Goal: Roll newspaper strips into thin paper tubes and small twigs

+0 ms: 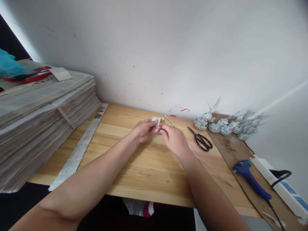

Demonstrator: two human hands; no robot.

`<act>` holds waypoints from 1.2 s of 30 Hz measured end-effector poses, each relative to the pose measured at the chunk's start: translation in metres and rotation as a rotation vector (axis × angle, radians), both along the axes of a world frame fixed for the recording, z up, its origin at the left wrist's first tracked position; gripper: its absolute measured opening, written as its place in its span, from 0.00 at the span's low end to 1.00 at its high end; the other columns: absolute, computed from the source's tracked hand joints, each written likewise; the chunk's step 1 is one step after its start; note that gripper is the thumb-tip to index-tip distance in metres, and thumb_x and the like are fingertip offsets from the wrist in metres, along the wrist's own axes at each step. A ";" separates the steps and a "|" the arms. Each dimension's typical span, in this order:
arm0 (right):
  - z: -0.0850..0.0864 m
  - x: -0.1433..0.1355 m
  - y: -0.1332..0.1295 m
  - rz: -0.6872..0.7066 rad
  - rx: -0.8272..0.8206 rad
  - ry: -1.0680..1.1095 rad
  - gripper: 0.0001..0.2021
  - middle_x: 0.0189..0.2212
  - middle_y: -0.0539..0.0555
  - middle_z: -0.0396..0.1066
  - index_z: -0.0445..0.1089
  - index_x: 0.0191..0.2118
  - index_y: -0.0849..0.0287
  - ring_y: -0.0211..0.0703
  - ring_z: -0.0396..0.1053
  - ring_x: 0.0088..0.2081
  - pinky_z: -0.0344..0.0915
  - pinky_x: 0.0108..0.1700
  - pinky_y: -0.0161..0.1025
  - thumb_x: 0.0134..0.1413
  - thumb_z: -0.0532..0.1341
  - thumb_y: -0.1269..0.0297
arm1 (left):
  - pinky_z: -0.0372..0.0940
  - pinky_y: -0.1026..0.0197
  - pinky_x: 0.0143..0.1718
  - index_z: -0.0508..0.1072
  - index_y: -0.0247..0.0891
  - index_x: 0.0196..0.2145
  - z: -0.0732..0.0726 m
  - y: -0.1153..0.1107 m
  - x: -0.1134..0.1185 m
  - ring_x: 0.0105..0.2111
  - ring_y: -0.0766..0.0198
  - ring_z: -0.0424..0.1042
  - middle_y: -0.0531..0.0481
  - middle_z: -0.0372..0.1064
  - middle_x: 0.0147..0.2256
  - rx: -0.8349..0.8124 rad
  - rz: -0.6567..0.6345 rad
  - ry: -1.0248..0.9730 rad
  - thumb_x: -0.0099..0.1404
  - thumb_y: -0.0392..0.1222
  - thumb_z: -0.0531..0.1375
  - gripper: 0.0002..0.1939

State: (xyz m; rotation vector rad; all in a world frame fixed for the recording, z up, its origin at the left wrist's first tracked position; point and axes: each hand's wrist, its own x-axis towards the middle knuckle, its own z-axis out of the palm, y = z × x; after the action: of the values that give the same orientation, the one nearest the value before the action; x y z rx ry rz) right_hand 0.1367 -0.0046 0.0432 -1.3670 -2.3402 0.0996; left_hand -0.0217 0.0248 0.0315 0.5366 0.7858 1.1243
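Near the middle of the wooden table [141, 160], my left hand [145, 130] pinches a small folded piece of whitish paper [156, 120] between thumb and fingers. My right hand [172, 136] meets it from the right, its fingertips pressed together at the paper's lower edge. A thin pale stick or strip [169, 120] shows just behind my right hand. Black-handled scissors [202, 141] lie to the right of my right hand, blades pointing up and left. The exact hold of the right fingertips is too small to make out.
Stacked newspapers [60, 109] rise at the left, with red-handled tools [31, 76] on top. A long paper strip [79, 147] lies beside them. At the right are woven paper figures [226, 125], brown cardboard [228, 144], a blue glue gun [251, 179] and a white power strip [281, 189].
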 end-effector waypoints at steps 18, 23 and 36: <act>-0.001 0.000 0.002 -0.011 -0.033 -0.011 0.12 0.30 0.55 0.74 0.71 0.37 0.58 0.43 0.69 0.30 0.56 0.33 0.38 0.63 0.50 0.65 | 0.70 0.73 0.24 0.74 0.25 0.29 0.007 -0.002 0.000 0.21 0.71 0.73 0.41 0.75 0.27 -0.024 -0.020 -0.021 0.64 0.27 0.57 0.07; -0.002 0.003 0.005 0.060 -0.452 0.172 0.19 0.21 0.51 0.70 0.71 0.33 0.58 0.39 0.68 0.23 0.58 0.29 0.35 0.65 0.45 0.59 | 0.70 0.73 0.24 0.73 0.25 0.30 0.002 -0.001 -0.001 0.21 0.70 0.73 0.42 0.75 0.28 -0.016 -0.052 -0.050 0.65 0.29 0.56 0.07; -0.005 0.003 0.010 0.031 -0.187 0.063 0.16 0.21 0.51 0.71 0.67 0.29 0.57 0.41 0.68 0.25 0.56 0.30 0.37 0.63 0.47 0.61 | 0.69 0.72 0.24 0.73 0.26 0.30 0.005 -0.001 0.000 0.20 0.71 0.72 0.44 0.74 0.26 -0.023 -0.024 -0.065 0.64 0.28 0.57 0.07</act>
State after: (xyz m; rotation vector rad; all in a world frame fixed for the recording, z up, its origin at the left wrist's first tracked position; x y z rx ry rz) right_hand 0.1398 0.0058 0.0380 -1.3920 -2.3481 0.3733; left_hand -0.0222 0.0239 0.0361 0.4862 0.7333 1.1039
